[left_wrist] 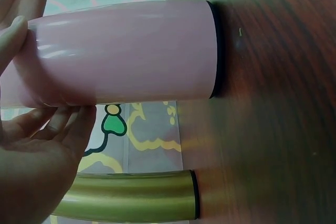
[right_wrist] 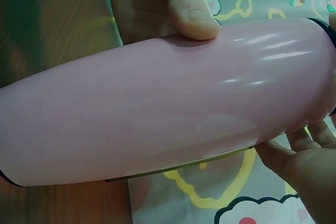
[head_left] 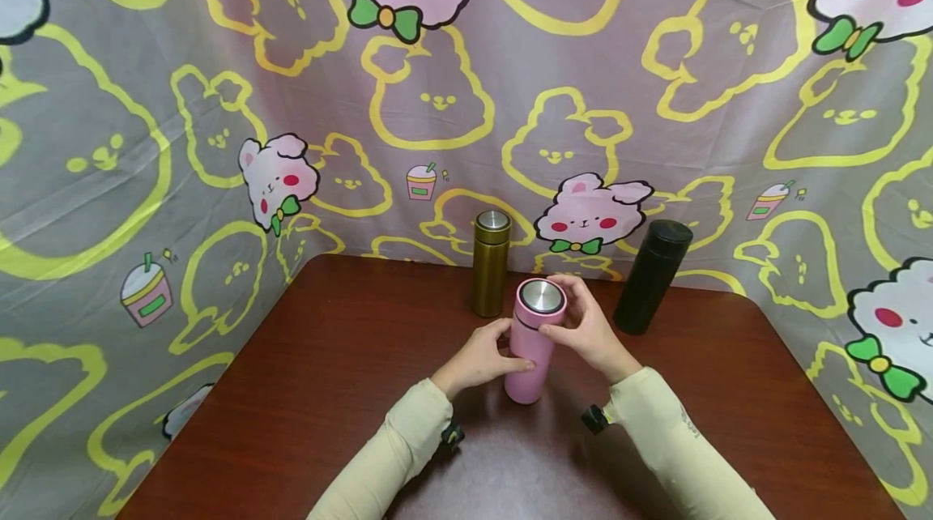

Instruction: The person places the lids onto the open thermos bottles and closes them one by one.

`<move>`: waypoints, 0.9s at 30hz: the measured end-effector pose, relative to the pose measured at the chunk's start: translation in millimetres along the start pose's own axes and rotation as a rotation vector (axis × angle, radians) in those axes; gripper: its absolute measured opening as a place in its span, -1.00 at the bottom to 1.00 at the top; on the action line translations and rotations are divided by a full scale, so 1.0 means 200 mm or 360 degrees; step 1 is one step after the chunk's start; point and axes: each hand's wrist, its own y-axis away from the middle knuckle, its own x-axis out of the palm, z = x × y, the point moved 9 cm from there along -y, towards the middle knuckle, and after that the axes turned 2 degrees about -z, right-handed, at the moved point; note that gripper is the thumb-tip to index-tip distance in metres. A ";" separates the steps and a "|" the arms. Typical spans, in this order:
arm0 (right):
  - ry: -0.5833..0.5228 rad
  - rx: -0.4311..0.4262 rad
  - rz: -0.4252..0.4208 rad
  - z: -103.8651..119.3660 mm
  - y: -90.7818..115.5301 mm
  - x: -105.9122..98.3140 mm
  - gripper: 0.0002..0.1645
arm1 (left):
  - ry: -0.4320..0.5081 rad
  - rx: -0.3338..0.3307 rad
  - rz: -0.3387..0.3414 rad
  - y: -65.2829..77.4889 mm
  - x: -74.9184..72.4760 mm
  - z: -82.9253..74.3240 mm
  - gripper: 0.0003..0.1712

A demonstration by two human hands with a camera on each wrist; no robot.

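A pink vacuum flask point(head_left: 530, 358) with a black seam ring and a steel-topped lid point(head_left: 542, 297) stands nearly upright near the middle of the table. My left hand point(head_left: 477, 358) grips its body from the left, thumb across the front. Higher up on the right, my right hand point(head_left: 586, 330) holds the flask around the lid and seam, thumb in front and fingers behind. Seen from the left wrist, the pink wall point(left_wrist: 131, 51) ends in a black base ring close to the tabletop. In the right wrist view, the left thumb point(right_wrist: 197, 19) presses on the pink body.
A gold flask point(head_left: 491, 269) with a steel-topped lid stands behind the pink one, slightly left. To the right, beyond the right hand, is a black flask point(head_left: 651, 281). The brown wooden table point(head_left: 313, 374) meets a patterned cloth point(head_left: 437, 115) at the back and sides.
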 end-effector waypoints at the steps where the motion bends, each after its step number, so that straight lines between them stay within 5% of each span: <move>1: 0.0003 -0.0001 -0.0003 0.00 0.00 0.00 -0.19 | 0.0001 -0.0002 -0.0002 0.00 0.00 0.00 -0.40; 11: -0.0063 0.0028 0.0142 -0.01 -0.01 0.03 -0.11 | 0.0010 -0.0030 -0.0008 0.00 0.00 0.01 -0.38; 19: -0.0428 -0.0057 0.0475 0.02 -0.03 0.08 -0.13 | 0.0020 -0.0063 0.0008 0.01 0.00 0.02 -0.40; 27: -0.0641 -0.0085 0.0651 0.02 -0.06 0.09 -0.08 | 0.0013 -0.0058 0.0003 0.01 0.00 0.01 -0.41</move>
